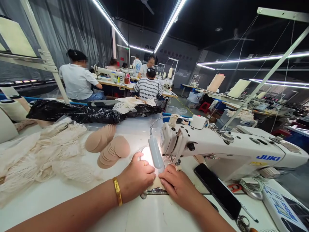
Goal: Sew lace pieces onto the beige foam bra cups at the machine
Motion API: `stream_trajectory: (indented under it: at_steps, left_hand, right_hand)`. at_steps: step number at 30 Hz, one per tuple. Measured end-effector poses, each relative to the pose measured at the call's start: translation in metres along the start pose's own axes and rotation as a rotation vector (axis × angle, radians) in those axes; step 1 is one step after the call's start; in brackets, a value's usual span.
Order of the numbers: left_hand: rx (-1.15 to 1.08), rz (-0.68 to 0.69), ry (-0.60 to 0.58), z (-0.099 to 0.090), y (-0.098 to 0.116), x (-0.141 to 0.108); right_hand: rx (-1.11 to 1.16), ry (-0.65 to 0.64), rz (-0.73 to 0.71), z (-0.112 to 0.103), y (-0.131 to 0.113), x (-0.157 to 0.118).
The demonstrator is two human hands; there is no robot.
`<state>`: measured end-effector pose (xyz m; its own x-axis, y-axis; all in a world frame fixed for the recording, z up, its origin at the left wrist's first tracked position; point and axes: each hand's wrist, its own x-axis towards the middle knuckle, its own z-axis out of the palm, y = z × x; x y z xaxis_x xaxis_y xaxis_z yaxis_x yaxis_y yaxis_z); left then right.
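Note:
A white sewing machine (200, 151) stands on the table, its needle area lit by a small grey lamp (155, 152). Left of the needle, my left hand (140, 175) rests with curled fingers on a pale fabric piece (147, 156), glaring white under the lamp. My right hand (177, 185) lies close to the needle, fingers bent and pressed together; what is under them is too small to make out. The two hands nearly meet in front of the lamp. Beige round pads (113, 151) lie in two overlapping stacks beyond my left hand.
Cream lace fabric (48, 154) is heaped at the left, with a black plastic bag (79, 111) behind it. Right of my right hand lie a phone (218, 190), a pen (249, 213) and a white box (281, 206). Several people sit or stand at machines farther back.

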<state>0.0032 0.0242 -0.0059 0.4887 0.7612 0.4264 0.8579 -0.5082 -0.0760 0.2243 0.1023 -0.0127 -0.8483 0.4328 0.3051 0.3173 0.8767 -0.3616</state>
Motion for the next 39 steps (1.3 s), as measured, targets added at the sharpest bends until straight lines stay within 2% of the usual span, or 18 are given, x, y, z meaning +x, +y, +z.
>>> stream_trajectory:
  at_steps: [11, 15, 18, 20, 22, 25, 29, 31, 34, 39]
  left_hand:
    - [0.041, -0.092, -0.092, 0.0, -0.011, 0.013]
    - [0.082, -0.14, -0.112, -0.003, 0.003, 0.007]
    - [0.054, -0.147, -0.186, -0.015, 0.025, -0.014]
    - [-0.009, -0.165, -0.251, -0.029, 0.038, -0.035]
    - [-0.054, -0.232, -0.269, -0.045, 0.043, -0.06]
    - [0.004, -0.402, -0.168, -0.071, 0.033, -0.102]
    - [0.129, -0.66, -0.097, -0.101, -0.001, -0.148]
    - [0.12, -0.731, -0.088, -0.111, -0.017, -0.159]
    - [0.041, -0.715, -0.07, -0.118, -0.028, -0.158]
    - [-0.172, -0.558, -0.037, -0.114, -0.007, -0.12]
  right_hand:
    - [-0.125, 0.055, 0.073, 0.01, 0.005, 0.004]
    - [-0.171, 0.099, 0.03, 0.008, 0.004, 0.003]
    - [-0.194, 0.128, -0.026, 0.01, 0.003, 0.0]
    - [-0.185, 0.154, -0.048, 0.014, 0.005, -0.003]
    - [-0.151, 0.192, -0.083, 0.019, 0.01, -0.006]
    - [-0.094, 0.264, -0.148, 0.027, 0.018, -0.007]
    - [-0.076, 0.288, -0.209, 0.028, 0.016, -0.006]
    - [-0.085, 0.267, -0.233, 0.026, 0.005, -0.005]
    - [-0.037, 0.178, -0.242, 0.018, -0.028, -0.005]
    - [0.196, 0.179, -0.271, 0.006, -0.106, -0.004]
